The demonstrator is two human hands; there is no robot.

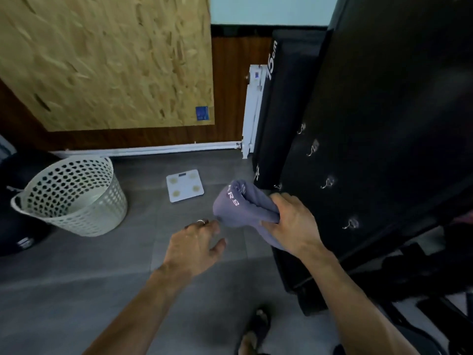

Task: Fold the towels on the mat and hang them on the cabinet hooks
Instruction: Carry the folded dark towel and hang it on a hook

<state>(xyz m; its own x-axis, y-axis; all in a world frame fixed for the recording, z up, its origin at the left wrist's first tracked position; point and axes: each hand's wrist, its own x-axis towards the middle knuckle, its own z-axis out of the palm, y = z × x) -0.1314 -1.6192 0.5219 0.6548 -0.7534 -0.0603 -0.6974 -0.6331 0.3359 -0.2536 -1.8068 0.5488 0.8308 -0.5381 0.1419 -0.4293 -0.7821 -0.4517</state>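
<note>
Beside the black cabinet [384, 124], the folded towel [240, 206] is gripped by the right hand [294, 224]; left hand [197, 247] relaxed, empty; a fold should be looped squarely over a hook [350, 224].

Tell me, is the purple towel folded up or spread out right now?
Folded: the purple towel is bunched into a compact bundle, layered edges showing at its top, gripped by the right hand near the cabinet hooks.
</note>
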